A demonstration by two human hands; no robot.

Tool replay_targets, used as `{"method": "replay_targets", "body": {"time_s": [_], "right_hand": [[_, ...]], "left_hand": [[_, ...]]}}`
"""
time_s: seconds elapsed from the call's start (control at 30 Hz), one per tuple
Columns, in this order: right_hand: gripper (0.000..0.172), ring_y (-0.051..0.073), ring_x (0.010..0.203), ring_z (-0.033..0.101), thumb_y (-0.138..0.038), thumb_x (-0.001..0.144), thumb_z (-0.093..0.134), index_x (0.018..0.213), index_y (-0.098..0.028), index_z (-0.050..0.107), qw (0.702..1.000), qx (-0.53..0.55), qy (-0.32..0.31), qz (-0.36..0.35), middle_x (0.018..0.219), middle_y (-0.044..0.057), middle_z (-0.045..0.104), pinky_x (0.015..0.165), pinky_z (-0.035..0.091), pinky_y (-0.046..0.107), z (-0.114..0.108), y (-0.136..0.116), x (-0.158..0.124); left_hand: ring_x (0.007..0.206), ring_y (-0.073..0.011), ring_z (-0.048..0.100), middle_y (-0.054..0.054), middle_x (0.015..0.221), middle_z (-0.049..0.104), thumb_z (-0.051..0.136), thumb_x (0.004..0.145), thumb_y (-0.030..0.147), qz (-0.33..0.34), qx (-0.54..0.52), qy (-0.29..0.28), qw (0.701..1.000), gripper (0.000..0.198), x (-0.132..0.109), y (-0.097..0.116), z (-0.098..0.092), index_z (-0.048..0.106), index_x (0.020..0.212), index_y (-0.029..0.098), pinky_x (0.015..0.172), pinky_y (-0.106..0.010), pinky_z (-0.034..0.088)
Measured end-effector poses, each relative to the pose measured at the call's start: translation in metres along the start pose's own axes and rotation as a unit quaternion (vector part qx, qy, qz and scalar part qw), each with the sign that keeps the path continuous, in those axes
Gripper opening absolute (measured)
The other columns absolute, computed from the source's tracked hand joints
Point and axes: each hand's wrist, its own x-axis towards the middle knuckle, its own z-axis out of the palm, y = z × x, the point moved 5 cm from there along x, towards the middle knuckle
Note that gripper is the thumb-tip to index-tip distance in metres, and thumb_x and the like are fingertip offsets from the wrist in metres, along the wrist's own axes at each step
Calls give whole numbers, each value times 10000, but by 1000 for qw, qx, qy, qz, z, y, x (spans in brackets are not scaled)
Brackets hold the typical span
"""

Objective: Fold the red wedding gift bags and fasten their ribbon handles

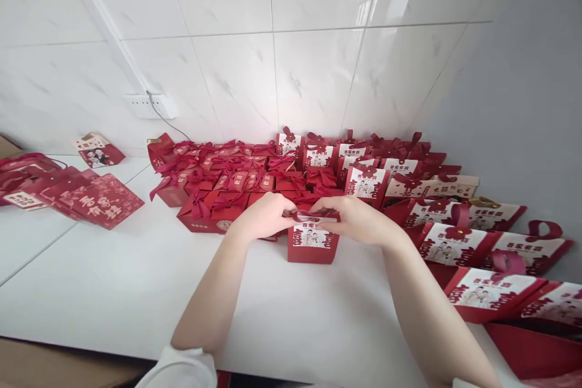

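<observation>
A small red and white gift box stands upright on the white table, its printed front toward me. My left hand pinches the left side of its top edge. From the other side, my right hand has its fingers closed on the right part of the same top. A dark red ribbon loop shows between the two hands. Close behind are rows of red boxes tied with ribbon bows. To the right stand several more red and white gift boxes with ribbon handles.
Flat red folded cartons lie in a fanned pile at the left. A single photo-printed box is by the wall. Above it, a cable hangs from a white power socket. The tiled wall bounds the table's back.
</observation>
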Motion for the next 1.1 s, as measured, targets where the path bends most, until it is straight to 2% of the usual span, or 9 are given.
{"method": "replay_targets", "body": {"time_s": [0.1,0.17,0.23,0.4,0.5,0.67,0.77,0.93,1.1], "right_hand": [[349,192,912,661,-276,835,673,1181,-286,630,999,-1,25,-34,1109,19,708,801,504,325,4,-12,4],[238,177,874,648,-272,852,657,1090,-260,652,997,-6,47,-56,1052,21,708,767,492,306,10,-18,9],[67,155,790,625,-264,886,614,921,-229,658,995,5,82,-57,924,10,703,707,473,282,11,-17,11],[153,132,690,570,-319,888,618,781,-209,618,991,53,123,-10,761,-19,659,663,438,267,-7,2,5],[179,127,674,558,-362,869,646,776,-210,627,988,84,123,27,752,-27,664,641,429,261,-13,11,3],[145,141,741,594,-344,865,652,805,-213,646,985,126,118,17,804,-14,684,693,457,271,-6,11,8],[140,145,747,602,-345,867,652,815,-214,648,984,125,123,16,813,-9,684,687,461,271,-5,10,10],[141,141,747,615,-362,877,642,847,-225,647,988,94,120,23,818,-16,690,675,466,261,-12,10,8],[117,166,836,656,-350,881,631,911,-242,666,997,57,50,6,914,-5,720,747,500,286,-16,12,1]], "left_hand": [[466,-89,256,38,501,364,564,757,250,-13,-5,-1,1000,251,2,-3,3,465,538,175,457,-273,187],[465,-87,241,37,495,347,579,757,267,-19,-9,-4,1000,276,3,-5,4,467,523,173,456,-274,178],[467,-87,240,35,492,355,591,786,336,-13,-19,-11,1000,314,3,-6,4,518,529,170,457,-270,182],[502,-98,316,9,586,566,567,847,494,3,-44,-26,999,357,-1,-4,1,759,770,203,497,-252,268],[512,-101,318,13,600,596,552,855,555,-2,-39,-26,999,393,-1,-4,0,786,864,240,507,-246,284],[483,-100,284,20,531,517,521,881,552,15,-15,-14,1000,425,1,0,3,773,798,219,492,-264,247],[495,-107,370,13,588,585,522,890,516,8,-8,1,1000,382,1,0,3,750,799,224,508,-261,279],[633,-130,558,14,925,719,630,831,456,-12,-6,82,997,280,2,7,4,694,1024,265,579,-247,366],[674,-151,596,15,796,705,630,841,413,4,4,94,996,191,9,19,13,684,888,236,569,-251,350]]}}
